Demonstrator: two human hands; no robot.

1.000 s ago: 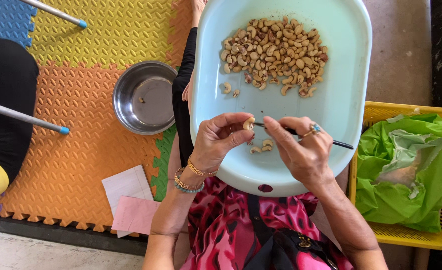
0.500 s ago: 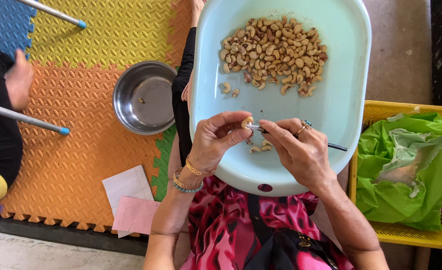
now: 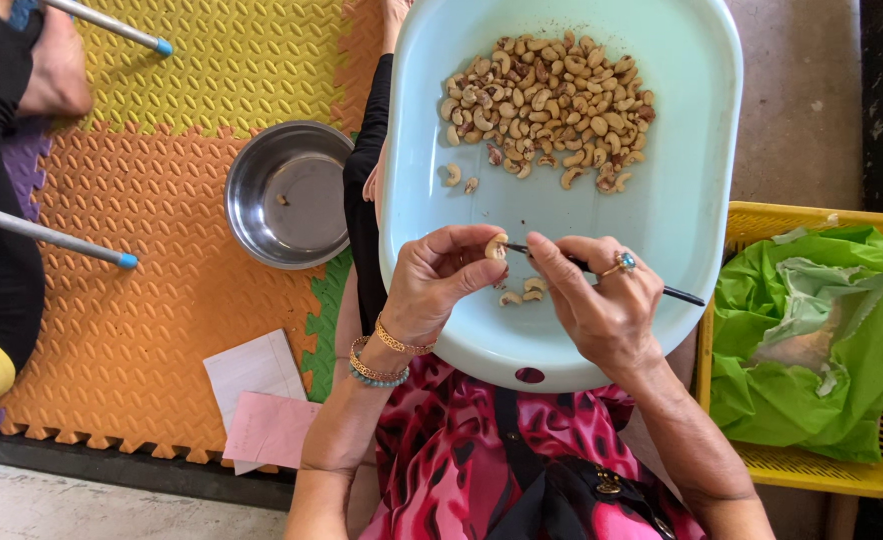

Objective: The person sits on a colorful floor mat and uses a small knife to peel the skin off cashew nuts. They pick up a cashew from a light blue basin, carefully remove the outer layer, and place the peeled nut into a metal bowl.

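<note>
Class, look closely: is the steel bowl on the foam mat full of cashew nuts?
No, the steel bowl is almost bare; the cashew nuts lie heaped in the pale blue tub.

Pale blue basin (image 3: 682,220), tan cashews (image 3: 547,105), seemingly black pick (image 3: 677,293).

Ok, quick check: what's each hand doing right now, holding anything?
Left hand: closed, pinching a single cashew between its fingertips.
Right hand: closed on a thin dark pick, its tip at the cashew.

Tub (image 3: 682,200) sits mid-frame with the nut pile (image 3: 547,105) in its upper part, metal bowl (image 3: 287,195) just left on the mat (image 3: 142,300), basket (image 3: 862,470) at right.
</note>
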